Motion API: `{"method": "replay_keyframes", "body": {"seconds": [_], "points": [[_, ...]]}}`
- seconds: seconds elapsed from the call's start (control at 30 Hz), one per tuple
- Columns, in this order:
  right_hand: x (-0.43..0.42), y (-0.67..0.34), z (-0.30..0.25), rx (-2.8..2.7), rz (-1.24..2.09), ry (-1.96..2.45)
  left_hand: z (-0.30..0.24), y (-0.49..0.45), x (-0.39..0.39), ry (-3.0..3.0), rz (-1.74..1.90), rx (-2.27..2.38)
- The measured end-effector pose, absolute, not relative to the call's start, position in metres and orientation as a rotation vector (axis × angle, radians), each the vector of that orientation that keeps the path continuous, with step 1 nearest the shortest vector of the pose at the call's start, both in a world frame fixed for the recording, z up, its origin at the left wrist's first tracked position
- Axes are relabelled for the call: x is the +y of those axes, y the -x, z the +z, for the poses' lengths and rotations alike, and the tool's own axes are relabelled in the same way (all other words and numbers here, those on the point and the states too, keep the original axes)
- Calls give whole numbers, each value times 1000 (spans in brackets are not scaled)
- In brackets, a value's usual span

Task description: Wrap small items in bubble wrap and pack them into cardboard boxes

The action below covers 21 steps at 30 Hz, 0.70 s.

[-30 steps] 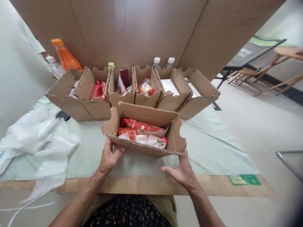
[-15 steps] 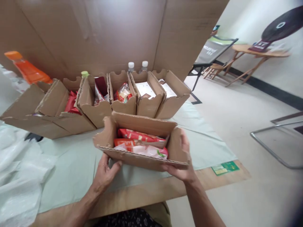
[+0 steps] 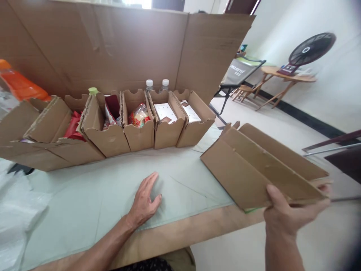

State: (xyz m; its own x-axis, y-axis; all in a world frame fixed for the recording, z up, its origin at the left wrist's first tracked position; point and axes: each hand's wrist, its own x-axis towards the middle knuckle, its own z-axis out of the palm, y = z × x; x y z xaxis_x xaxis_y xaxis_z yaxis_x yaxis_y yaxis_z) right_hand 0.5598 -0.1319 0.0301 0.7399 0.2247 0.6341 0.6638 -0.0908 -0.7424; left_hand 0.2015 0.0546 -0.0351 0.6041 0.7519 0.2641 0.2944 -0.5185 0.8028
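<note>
1. In the head view, our right hand (image 3: 290, 214) grasps the loose box (image 3: 242, 177) by its near right corner, with the thumb on the outside wall. The box is at the right end of the cloth (image 3: 84, 188), tilted, and part of it sticks out past the table edge (image 3: 180, 231).
2. Our left hand (image 3: 143, 203) holds nothing. Its fingers are apart, over the cloth; we cannot tell if it touches it.
3. To hold the box well, we think we should keep its top side up, so nothing can tip out. We cannot see inside it from here.
4. One hand on one corner looks wobbly to us. A second hand under the far end would help keep it flat. We should squeeze gently, because cardboard bends.
5. Now we count. There is one loose box, and there are six row boxes (image 3: 138, 139), so seven boxes in all.
6. The two row boxes on the right show one white card (image 3: 166, 113) each.
7. We count two white-capped bottles (image 3: 149, 86), one green cap (image 3: 93, 90) and one orange bottle (image 3: 25, 86).
8. Farther off, we see one fan (image 3: 313, 49) and one grey chair (image 3: 241, 71).
</note>
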Motion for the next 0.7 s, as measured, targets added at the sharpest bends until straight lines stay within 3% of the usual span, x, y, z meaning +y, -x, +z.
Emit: {"method": "replay_keyframes", "body": {"seconds": [0.4,0.7], "points": [[50,-623,30,-734,-304,1662,-43,-206,55,-2272,944,716],[63,-607,22,-914,-109,1772,-42,-207,55,-2303,901,697]]}}
